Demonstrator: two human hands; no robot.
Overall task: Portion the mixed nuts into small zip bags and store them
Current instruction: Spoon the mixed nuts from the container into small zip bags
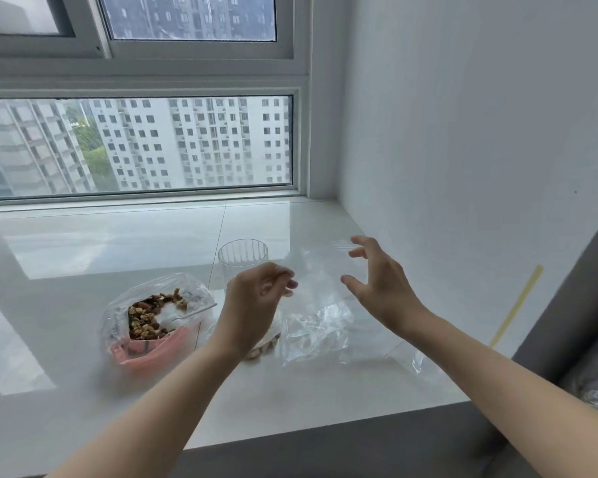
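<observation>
one clear cup (243, 260), open nut bag (156, 315)

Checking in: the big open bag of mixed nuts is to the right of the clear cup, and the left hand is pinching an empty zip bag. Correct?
Not quite. In the head view the open bag of mixed nuts lies left of the clear cup and nearer the person, not right. The left hand does pinch the empty zip bag.
</observation>
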